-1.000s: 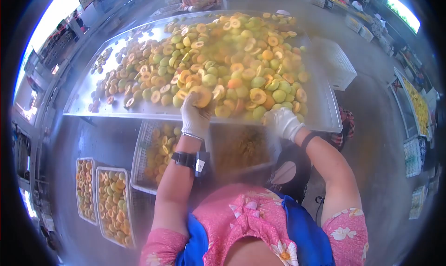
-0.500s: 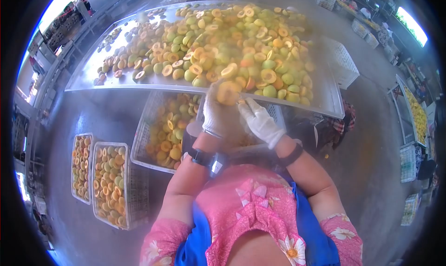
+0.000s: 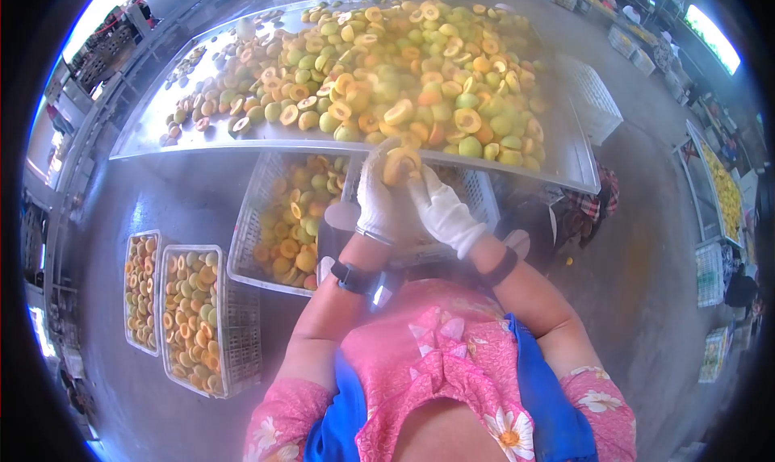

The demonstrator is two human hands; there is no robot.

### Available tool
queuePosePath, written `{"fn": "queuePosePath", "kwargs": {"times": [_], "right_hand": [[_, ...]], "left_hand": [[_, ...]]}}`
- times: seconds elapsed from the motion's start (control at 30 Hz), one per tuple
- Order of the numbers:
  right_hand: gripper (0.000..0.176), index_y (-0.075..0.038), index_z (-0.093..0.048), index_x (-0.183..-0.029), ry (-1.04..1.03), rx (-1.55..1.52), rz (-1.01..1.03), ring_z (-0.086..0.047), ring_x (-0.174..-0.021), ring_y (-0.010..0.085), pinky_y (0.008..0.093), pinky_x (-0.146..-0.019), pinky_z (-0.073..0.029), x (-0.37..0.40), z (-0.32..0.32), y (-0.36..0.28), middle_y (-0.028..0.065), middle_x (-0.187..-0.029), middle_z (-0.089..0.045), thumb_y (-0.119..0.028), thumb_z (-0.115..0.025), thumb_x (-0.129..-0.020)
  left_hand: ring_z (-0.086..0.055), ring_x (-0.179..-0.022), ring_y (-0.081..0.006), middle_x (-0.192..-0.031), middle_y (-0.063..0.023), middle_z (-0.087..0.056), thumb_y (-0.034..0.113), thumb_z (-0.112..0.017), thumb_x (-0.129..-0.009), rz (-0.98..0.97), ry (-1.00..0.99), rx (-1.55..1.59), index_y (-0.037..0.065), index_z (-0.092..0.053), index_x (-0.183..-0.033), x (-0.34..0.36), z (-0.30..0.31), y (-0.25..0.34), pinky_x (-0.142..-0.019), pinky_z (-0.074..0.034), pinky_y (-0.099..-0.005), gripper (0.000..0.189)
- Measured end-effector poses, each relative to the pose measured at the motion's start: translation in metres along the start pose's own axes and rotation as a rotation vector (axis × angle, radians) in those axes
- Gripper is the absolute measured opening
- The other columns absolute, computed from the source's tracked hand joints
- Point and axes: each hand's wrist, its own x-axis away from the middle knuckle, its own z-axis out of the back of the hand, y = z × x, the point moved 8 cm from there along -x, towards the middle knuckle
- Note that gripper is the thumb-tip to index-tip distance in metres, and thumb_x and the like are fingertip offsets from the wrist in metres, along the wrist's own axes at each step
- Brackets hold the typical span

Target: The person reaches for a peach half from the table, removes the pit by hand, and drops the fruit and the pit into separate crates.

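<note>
In my gloved left hand [image 3: 375,196] is a cut peach half [image 3: 401,166], its flesh facing up, held just off the near edge of the metal table [image 3: 266,149]. My right hand [image 3: 446,213], in a white glove too, has its fingers closed together against the right side of that fruit. Whatever sits in those fingers is hidden by blur. Beyond both hands lies a wide heap of peaches [image 3: 339,83], many halved, yellow and green. Below the table edge at left, a white crate [image 3: 250,228] holds more halves.
Two filled crates stand on the floor at left: a larger one [image 3: 240,325] and a narrower one [image 3: 129,301]. A white basket [image 3: 601,107] is at the table's right end. Plaid cloth [image 3: 601,196] shows under the right corner. Another fruit-covered table [image 3: 701,188] stands far right.
The peach half has tilted and come slightly lower in my left hand. My right hand has shifted a little left and up, closer against it. The view has moved slightly.
</note>
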Motion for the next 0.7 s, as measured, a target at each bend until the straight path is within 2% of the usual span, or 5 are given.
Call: {"fn": "queuePosePath", "kwargs": {"times": [0.23,0.33,0.43,0.5,0.7], "right_hand": [[0.051,0.006,-0.046,-0.128,0.007,-0.114,0.050,-0.061,-0.088,0.0517,0.0572,-0.073,-0.048,0.006,-0.016,0.007,0.0351,-0.092,-0.063,-0.037,-0.048,-0.101],[0.048,0.005,-0.050,-0.125,-0.033,-0.122,-0.025,-0.060,-0.093,0.0515,0.0541,-0.077,-0.048,0.016,-0.027,0.013,0.0348,-0.096,-0.063,-0.036,-0.049,-0.101],[0.045,0.003,-0.053,-0.123,-0.035,-0.204,-0.007,-0.061,-0.091,0.0498,0.0506,-0.076,-0.049,0.024,-0.026,0.006,0.0316,-0.098,-0.065,-0.037,-0.048,-0.102],[0.044,0.002,-0.054,-0.122,-0.068,-0.258,-0.040,-0.061,-0.092,0.0487,0.0482,-0.077,-0.049,0.027,-0.028,0.012,0.0300,-0.099,-0.065,-0.037,-0.049,-0.102],[0.043,-0.002,-0.059,-0.119,-0.289,-0.516,-0.299,-0.062,-0.089,0.0302,0.0377,-0.082,-0.048,0.038,-0.029,0.007,0.0158,-0.099,-0.067,-0.040,-0.047,-0.103]], "left_hand": [[-0.063,-0.099,-0.0258,-0.107,-0.0126,-0.065,0.033,-0.047,-0.101,-0.334,0.047,-0.417,0.004,-0.061,-0.114,0.001,0.014,0.011,-0.090,-0.052,-0.0386,0.035],[-0.066,-0.086,-0.0268,-0.094,-0.0141,-0.067,0.039,-0.046,-0.102,0.126,0.095,-0.062,0.001,-0.061,-0.105,-0.005,0.024,-0.010,-0.081,-0.054,-0.0393,0.042],[-0.066,-0.084,-0.0251,-0.093,-0.0134,-0.068,0.040,-0.045,-0.102,0.092,0.022,-0.092,0.001,-0.062,-0.103,0.003,0.020,-0.006,-0.079,-0.054,-0.0370,0.043],[-0.066,-0.077,-0.0229,-0.086,-0.0127,-0.069,0.041,-0.045,-0.103,-0.199,0.051,-0.520,0.000,-0.066,-0.096,0.006,0.018,0.014,-0.072,-0.053,-0.0326,0.047],[-0.066,-0.073,-0.0192,-0.085,-0.0111,-0.070,0.040,-0.047,-0.102,0.096,-0.027,-0.229,-0.001,-0.069,-0.097,0.003,0.021,0.002,-0.068,-0.053,-0.0304,0.047]]}}
